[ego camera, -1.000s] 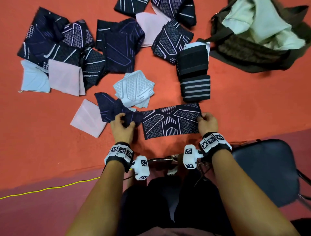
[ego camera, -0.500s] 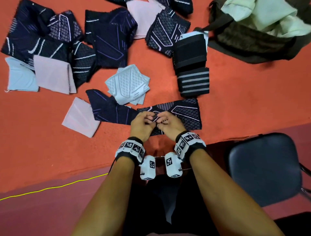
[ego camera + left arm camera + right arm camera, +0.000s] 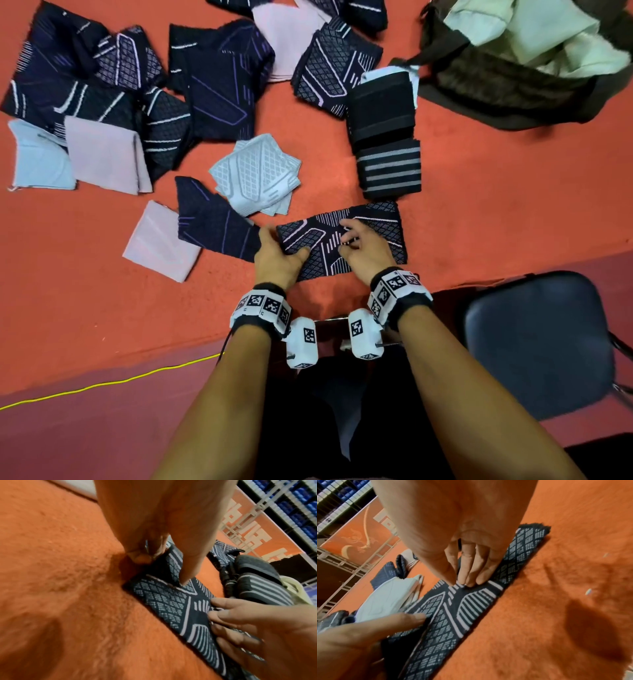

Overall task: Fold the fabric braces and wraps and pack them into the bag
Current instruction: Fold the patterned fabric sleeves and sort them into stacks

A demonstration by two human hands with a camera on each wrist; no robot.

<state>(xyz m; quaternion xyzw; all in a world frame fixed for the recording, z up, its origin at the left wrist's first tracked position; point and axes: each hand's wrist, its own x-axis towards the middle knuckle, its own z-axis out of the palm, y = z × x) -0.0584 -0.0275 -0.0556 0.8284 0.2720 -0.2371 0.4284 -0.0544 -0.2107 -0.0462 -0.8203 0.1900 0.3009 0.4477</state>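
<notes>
A dark patterned brace (image 3: 342,240) is laid flat on the orange floor (image 3: 496,205), below the striped wrap (image 3: 388,169). Its left end is pinched by the left hand (image 3: 275,255); its middle is pressed by the straight fingertips (image 3: 467,580) of the right hand (image 3: 364,246). The bag (image 3: 513,89) is seen at upper right.

An orange carpeted floor (image 3: 479,212) is spread with scattered dark patterned braces (image 3: 219,85), pink folded cloths (image 3: 106,154), a white patterned brace (image 3: 257,174), two stacked black wraps (image 3: 383,133) and an open dark bag (image 3: 513,85). One patterned brace (image 3: 376,219) is laid flat nearest the person.
</notes>
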